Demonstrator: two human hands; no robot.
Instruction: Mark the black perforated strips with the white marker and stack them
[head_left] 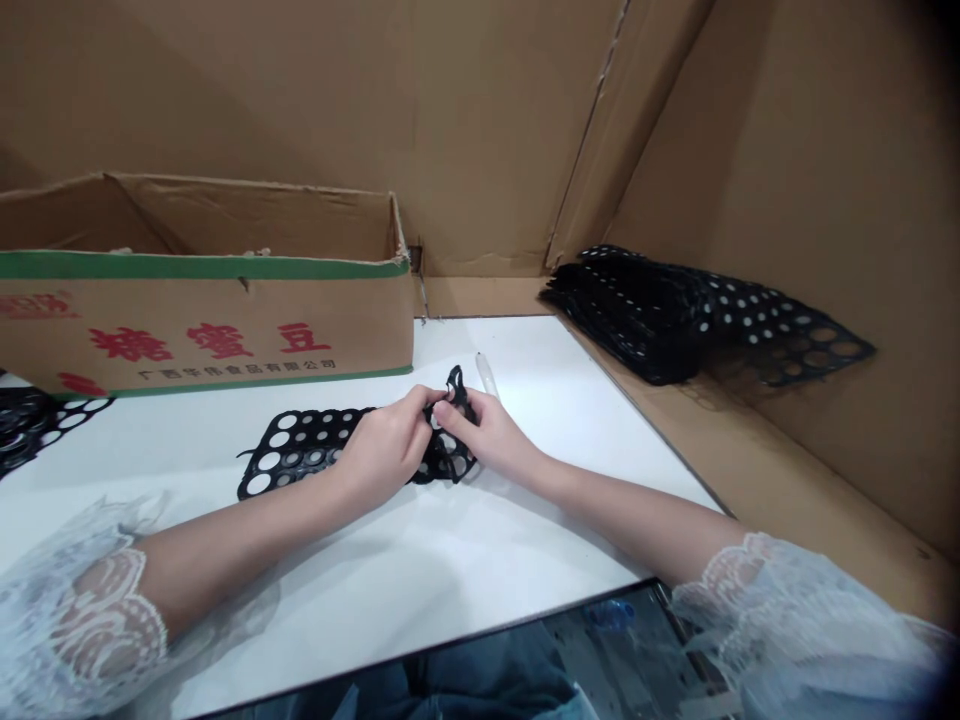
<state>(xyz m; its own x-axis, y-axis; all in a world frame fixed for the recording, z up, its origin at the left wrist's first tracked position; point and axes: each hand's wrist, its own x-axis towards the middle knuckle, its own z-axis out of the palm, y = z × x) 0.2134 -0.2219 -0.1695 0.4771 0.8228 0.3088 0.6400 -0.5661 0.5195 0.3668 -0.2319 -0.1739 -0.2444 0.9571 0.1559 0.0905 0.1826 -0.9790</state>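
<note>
A black piece of fabric with rows of round holes (274,458) lies partly flat on the white table. Its right end is bunched and lifted between my two hands. My left hand (390,435) is closed, thumb and forefinger pinching the fabric near its upper edge. Close beside it, my right hand (499,432) grips the raised right end, with the thumb on the near side. A small black tip of the fabric sticks up between the hands. My left hand and forearm cover part of the piece.
A cardboard box (225,310) with red lettering stands at the back left of the white table (555,530). More black holed fabric (34,420) lies at the far left. A pile of it (660,310) rests beyond the right edge. A white pen-like stick (487,374) lies behind my right hand.
</note>
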